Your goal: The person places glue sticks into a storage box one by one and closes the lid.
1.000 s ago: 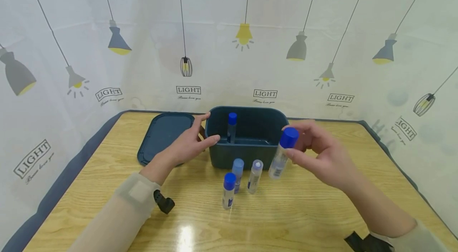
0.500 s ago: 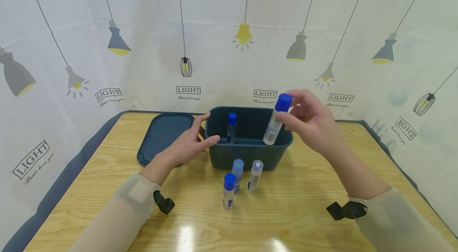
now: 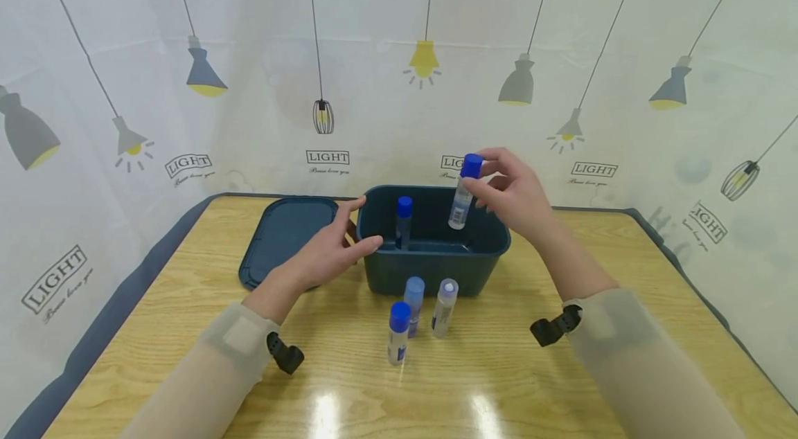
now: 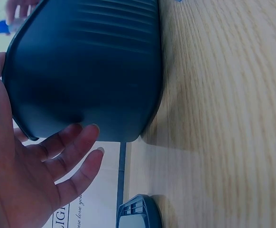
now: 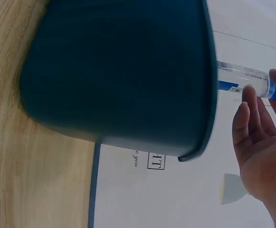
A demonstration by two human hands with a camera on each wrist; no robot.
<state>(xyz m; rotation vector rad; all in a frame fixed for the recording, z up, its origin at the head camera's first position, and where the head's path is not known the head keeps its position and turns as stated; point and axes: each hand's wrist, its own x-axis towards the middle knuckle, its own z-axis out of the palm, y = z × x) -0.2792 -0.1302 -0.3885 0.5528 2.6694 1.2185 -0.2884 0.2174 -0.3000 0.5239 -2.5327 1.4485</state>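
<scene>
My right hand (image 3: 514,193) pinches a clear glue stick (image 3: 460,207) by its blue cap and holds it tilted over the right half of a dark teal storage box (image 3: 436,274). In the right wrist view, the glue stick (image 5: 242,76) has its lower end hidden behind the box rim. At the box's left end, my left hand (image 3: 327,245) grips the rim, thumb at the front corner; the left wrist view shows its other fingers (image 4: 83,137) against the outer end wall. Inside the box, another blue-capped glue stick (image 3: 404,223) stands upright at the left.
Three glue sticks stand before the box: one blue-capped (image 3: 400,334), one with a pale blue cap (image 3: 413,304), and one with a translucent top (image 3: 444,309). The box's lid (image 3: 287,238) lies left on the wooden table (image 3: 349,397). A lamp-print curtain (image 3: 374,79) hangs behind.
The right hand has carried its glue stick from in front of the box's right corner, up and leftward over the opening. The left hand and the standing glue sticks stay where they were.
</scene>
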